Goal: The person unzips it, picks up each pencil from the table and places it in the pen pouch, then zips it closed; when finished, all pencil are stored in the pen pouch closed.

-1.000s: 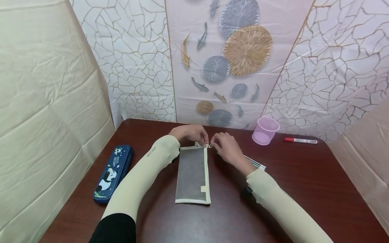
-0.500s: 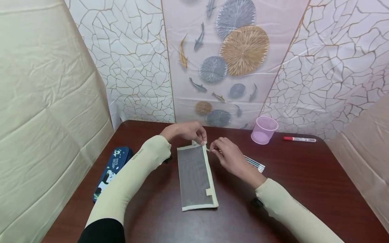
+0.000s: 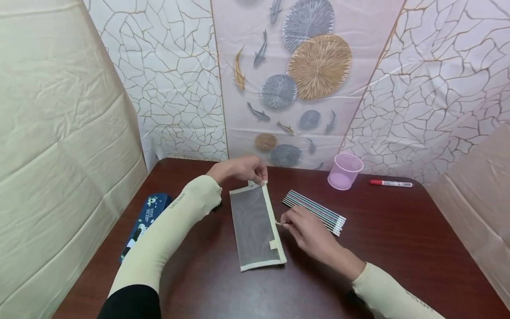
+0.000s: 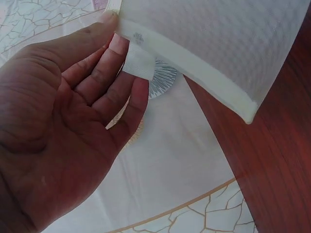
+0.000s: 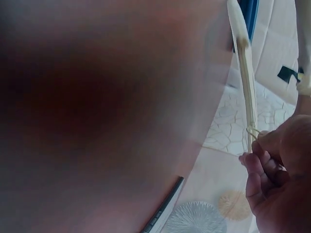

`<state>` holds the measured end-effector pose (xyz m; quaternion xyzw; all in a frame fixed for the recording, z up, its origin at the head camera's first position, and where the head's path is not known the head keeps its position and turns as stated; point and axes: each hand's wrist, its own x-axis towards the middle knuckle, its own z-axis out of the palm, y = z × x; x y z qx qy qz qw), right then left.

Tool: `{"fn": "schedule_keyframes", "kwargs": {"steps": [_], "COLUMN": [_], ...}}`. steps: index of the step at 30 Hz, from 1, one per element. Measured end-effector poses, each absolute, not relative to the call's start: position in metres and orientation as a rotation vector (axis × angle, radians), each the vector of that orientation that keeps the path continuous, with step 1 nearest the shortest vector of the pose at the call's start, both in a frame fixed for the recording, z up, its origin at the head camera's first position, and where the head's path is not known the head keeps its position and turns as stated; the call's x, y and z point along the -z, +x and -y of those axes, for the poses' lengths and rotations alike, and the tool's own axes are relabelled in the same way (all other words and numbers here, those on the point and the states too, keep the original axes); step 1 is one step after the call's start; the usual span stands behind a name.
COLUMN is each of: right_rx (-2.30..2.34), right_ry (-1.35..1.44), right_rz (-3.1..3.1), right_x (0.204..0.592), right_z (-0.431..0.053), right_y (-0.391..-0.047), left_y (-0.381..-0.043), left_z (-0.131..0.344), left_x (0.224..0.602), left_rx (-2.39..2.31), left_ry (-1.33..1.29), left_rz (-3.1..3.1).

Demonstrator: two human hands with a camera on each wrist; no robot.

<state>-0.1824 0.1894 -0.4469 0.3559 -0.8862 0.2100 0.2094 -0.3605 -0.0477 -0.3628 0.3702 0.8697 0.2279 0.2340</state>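
A grey mesh zipper pouch (image 3: 255, 221) with cream edging lies lengthwise in front of me. My left hand (image 3: 245, 169) pinches its far right corner at the end of the zipper; in the left wrist view, thumb and fingers grip that corner beside a small white tab (image 4: 140, 65). My right hand (image 3: 312, 232) pinches the zipper pull (image 3: 279, 223) partway along the pouch's right edge. In the right wrist view the loop-like pull (image 5: 252, 132) shows between thumb and fingertips, against the cream zipper edge (image 5: 247, 87).
Beyond the right hand lies a row of several striped pencils (image 3: 318, 210). A pink cup (image 3: 345, 172) stands at the back right, with a red-capped marker (image 3: 391, 183) beside it. A blue panda pencil case (image 3: 145, 221) is at the left, partly behind the left sleeve.
My right hand has drawn the zipper pull toward me along the pouch's edge, uncovering the pencils. The left hand stays at the far corner, shifted slightly left, and the pouch has tilted a little.
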Motion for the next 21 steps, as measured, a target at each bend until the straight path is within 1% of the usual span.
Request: {"fn": "schedule_keyframes", "kwargs": {"steps": [6, 11, 16, 21], "right_rx": [-0.534, -0.500, -0.559, -0.633], "right_ry": [1.062, 1.096, 1.077, 1.048], "right_rz": [2.430, 2.391, 2.397, 2.434], "right_x": [0.451, 0.452, 0.454, 0.459], "right_z": [-0.197, -0.202, -0.203, -0.206], "right_y": [-0.163, -0.151, -0.151, -0.155], "left_y": [-0.365, -0.370, -0.369, -0.360], "left_z": [0.050, 0.055, 0.055, 0.054], "left_x": [0.360, 0.358, 0.362, 0.366], "left_rx": [-0.569, -0.412, -0.335, -0.331], "left_ry": [1.023, 1.044, 1.060, 1.162], "left_rz": [-2.475, -2.625, -2.738, -2.842]}}
